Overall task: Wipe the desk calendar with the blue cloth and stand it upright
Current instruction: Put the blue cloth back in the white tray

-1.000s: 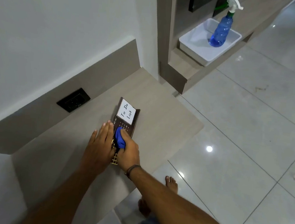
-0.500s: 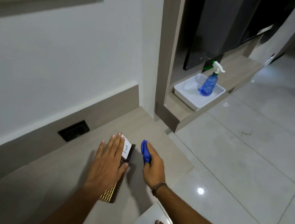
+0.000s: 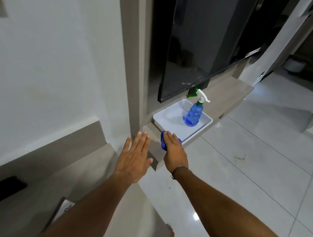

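Both forearms are bare, with a thin dark band (image 3: 179, 169) around the right wrist.

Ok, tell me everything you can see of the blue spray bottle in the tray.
The translucent blue plastic spray bottle stands upright inside the shallow white rectangular tray, toward its far right side. Its body is ribbed and widens to a rounded base. On top sits a green collar and a white trigger sprayer, nozzle pointing right. Only the tray floor touches it. The right hand, holding a bunched blue cloth, is at the tray's near edge, apart from the bottle.
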